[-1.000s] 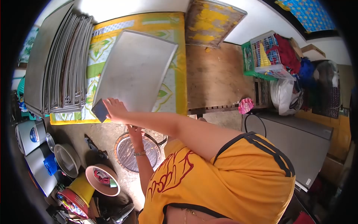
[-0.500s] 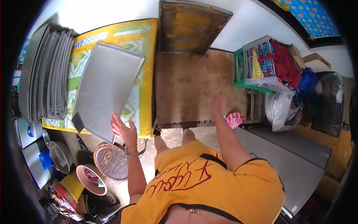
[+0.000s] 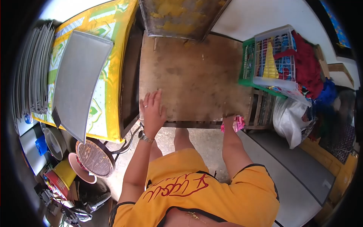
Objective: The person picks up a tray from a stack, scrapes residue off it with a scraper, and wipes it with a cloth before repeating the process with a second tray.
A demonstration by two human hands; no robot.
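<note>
Left hand (image 3: 153, 111): flat and unclenched, fingers spread on the near edge of the wooden board (image 3: 193, 75).
Right hand (image 3: 228, 122): at the same edge, touching a pink cloth (image 3: 238, 123); fingers hidden, grip unclear.
Board: extends toward 12 o'clock from both hands.

You have two tables before you: one bare brown wooden table (image 3: 193, 75) in the middle and one table draped in a yellow patterned cloth (image 3: 109, 94) on the left. One flat grey metal tray (image 3: 79, 75) lies on that cloth. The stack of grey metal trays (image 3: 32, 75) far left is too tightly packed to count. There is one rusty yellow-stained tray (image 3: 177, 15) at the far side. On the right are one green plastic crate (image 3: 245, 64), one white wire basket (image 3: 270, 82) and one white plastic bag (image 3: 289, 117). Two hands show: left hand (image 3: 153, 111) and right hand (image 3: 228, 120).
</note>
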